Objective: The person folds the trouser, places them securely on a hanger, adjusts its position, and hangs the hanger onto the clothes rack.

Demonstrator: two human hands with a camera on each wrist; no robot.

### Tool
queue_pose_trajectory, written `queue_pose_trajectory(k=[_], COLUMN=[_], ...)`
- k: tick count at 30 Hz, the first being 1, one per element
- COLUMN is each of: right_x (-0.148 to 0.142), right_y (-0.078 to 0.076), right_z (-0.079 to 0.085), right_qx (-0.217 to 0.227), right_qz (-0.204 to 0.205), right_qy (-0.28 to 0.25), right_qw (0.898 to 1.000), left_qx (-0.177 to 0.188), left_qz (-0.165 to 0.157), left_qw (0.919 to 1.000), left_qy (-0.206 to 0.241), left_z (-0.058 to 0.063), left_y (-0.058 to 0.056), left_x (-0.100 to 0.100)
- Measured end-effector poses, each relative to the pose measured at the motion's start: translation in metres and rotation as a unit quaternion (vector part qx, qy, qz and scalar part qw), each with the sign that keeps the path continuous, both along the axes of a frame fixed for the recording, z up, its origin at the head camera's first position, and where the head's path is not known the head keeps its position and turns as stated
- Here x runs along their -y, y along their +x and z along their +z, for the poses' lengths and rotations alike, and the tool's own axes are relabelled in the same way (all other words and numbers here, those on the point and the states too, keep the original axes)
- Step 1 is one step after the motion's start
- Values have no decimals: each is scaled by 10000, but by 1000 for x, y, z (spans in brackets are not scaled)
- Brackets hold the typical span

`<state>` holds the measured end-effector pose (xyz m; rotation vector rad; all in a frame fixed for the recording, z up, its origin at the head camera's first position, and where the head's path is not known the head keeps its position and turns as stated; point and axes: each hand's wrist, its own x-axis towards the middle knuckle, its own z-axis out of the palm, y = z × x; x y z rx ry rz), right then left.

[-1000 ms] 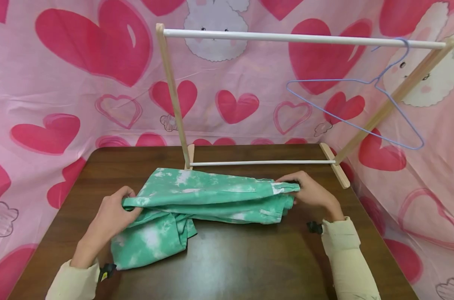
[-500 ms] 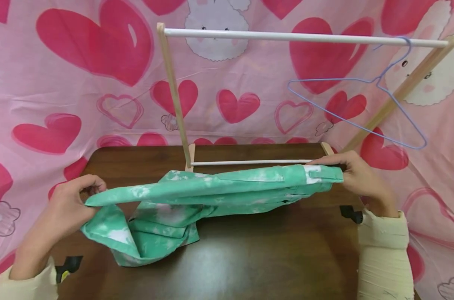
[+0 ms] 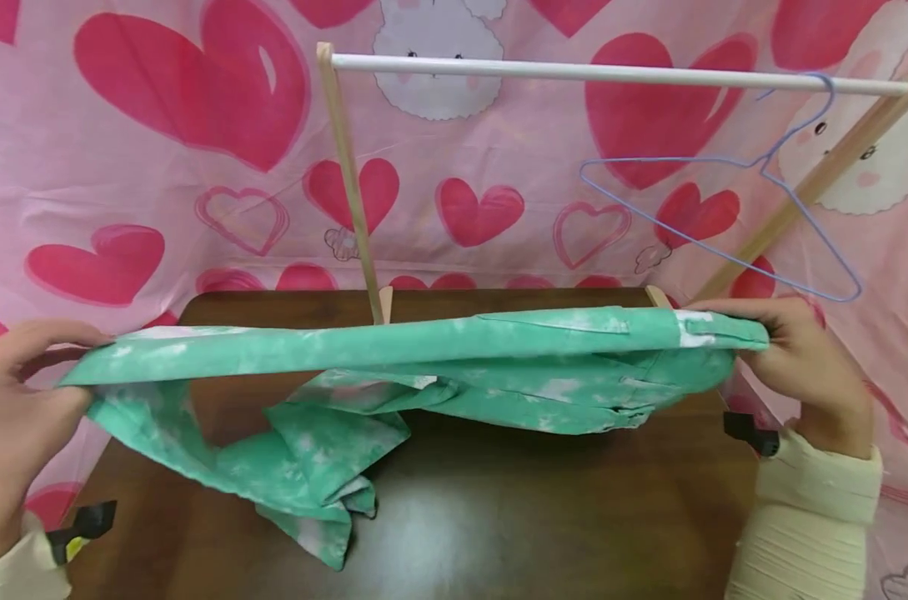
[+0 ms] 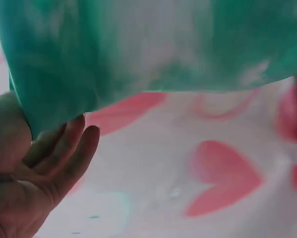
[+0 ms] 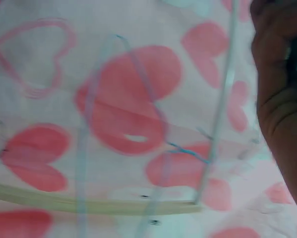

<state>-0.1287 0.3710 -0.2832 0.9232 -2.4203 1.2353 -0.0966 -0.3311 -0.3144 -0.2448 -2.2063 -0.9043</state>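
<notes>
Green-and-white tie-dye pants point(image 3: 393, 346) stretch sideways between both hands, above the table. At the far left, my left hand point(image 3: 22, 417) pinches a leg's hem end between thumb and fingers; in the left wrist view its other fingers point(image 4: 81, 153) extend below the cloth point(image 4: 138, 49). My right hand point(image 3: 814, 358) grips the waistband end, where a belt loop shows. One taut edge runs nearly straight between the hands. Below it the rest of the cloth sags in loose folds, with a crumpled end hanging near the middle left.
Behind the pants stands a rack with a white top rod point(image 3: 544, 71) and wooden posts point(image 3: 352, 183). A blue wire hanger point(image 3: 694, 158) hangs at the rod's right end. The brown table point(image 3: 529, 508) lies below; a heart-patterned pink curtain point(image 3: 161, 275) surrounds it.
Both hands have moved apart, left hand leftward and right hand rightward and up. The pants have lifted from the table and stretched out from a folded bundle.
</notes>
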Motion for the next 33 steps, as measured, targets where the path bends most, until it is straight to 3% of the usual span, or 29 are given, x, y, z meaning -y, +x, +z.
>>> queue_pose_trajectory(k=[3,5,9,12,15,18,21,23,25,29,33], right_x=[0,2,5,7,9,9,11,12,12,10,7], right_y=[-13,-24,-41,-46,-45,-42,-40,-40,-39,-37,-36], right_z=[-18,-36,-76,-101,-119,-135,-147,-152,-154,-155,-149], right_qx=[177,551,1265,1675,1817,1972,2050,2002,1950,2108,2169], right_qz=[-59,85,80,-202,-638,-922,-936,-937,-923,-844,-711], right_qy=[961,1367,2066,2408,2432,1978,1316,897,416,-373,-536], right_qw=[9952,9890,9702,9558,9507,9558,9654,9711,9756,9732,9721], left_qx=[464,1053,2157,2578,2876,3480,4013,4125,3989,3415,2827], left_qz=[389,474,124,-19,80,151,-88,-300,-507,-647,-660], left_qw=[9981,9929,9744,9650,9568,9350,9127,9070,9119,9317,9503], left_qy=[-94,-300,-618,-472,-418,-661,-771,-796,-820,-1055,-1124], left_z=[-27,-49,-88,-104,-112,-117,-122,-126,-131,-137,-137], left_y=[-8,-13,-13,-2,12,24,31,33,32,28,24], left_x=[3,4,9,12,15,18,22,24,27,33,39])
